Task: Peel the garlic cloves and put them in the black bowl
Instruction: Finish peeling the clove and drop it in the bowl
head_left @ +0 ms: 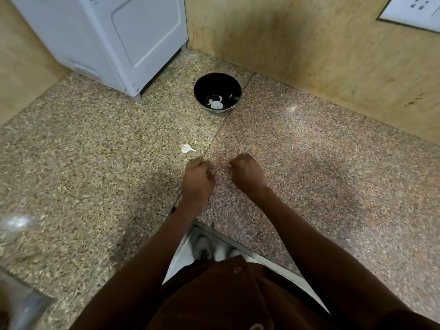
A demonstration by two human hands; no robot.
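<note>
A black bowl (217, 85) stands on the speckled stone counter (95, 163) near the back corner, with a few white garlic pieces (216, 104) at its bottom. One white garlic clove (187, 148) with a pointed tip lies on the counter, just beyond my left hand. My left hand (198, 179) hovers low over the counter with its fingers curled under; what they hold, if anything, is hidden. My right hand (247, 172) is beside it, a short gap apart, fingers curled into a loose fist with nothing visible in it.
A white appliance (114, 36) stands at the back left, close to the bowl. Tan walls (309, 55) close off the corner behind and to the right. The counter's inner corner edge (214, 229) is right in front of my body, with my shoes below it.
</note>
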